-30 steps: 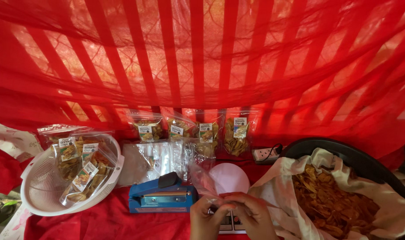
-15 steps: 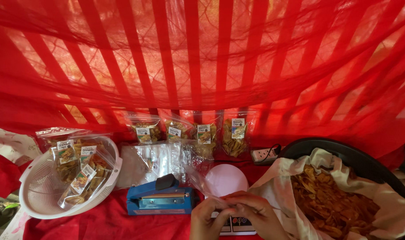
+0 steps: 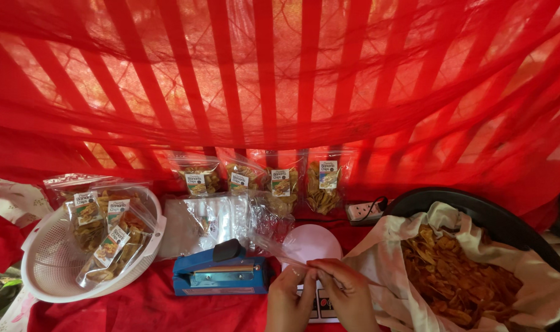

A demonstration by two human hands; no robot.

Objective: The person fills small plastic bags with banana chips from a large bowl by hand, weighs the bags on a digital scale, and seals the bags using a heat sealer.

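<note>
Both hands meet at the lower edge of the view: left hand [image 3: 287,301] and right hand [image 3: 347,298], fingers [image 3: 320,268] pinching the mouth of a clear plastic bag [image 3: 274,246]. A blue heat sealer [image 3: 221,275] sits just left of them on the red cloth [image 3: 151,307]. A white basket [image 3: 52,264] at left holds filled chip packets [image 3: 111,246]. Four more packets [image 3: 280,184] lean against the red curtain [image 3: 280,74]. A black tub [image 3: 476,206] at right, lined with pale cloth, holds loose chips [image 3: 458,276]. A white power strip [image 3: 366,211] lies behind.

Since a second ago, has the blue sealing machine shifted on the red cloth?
No. The blue sealing machine keeps its place beside the white basket; only the camera view shifted slightly.
</note>
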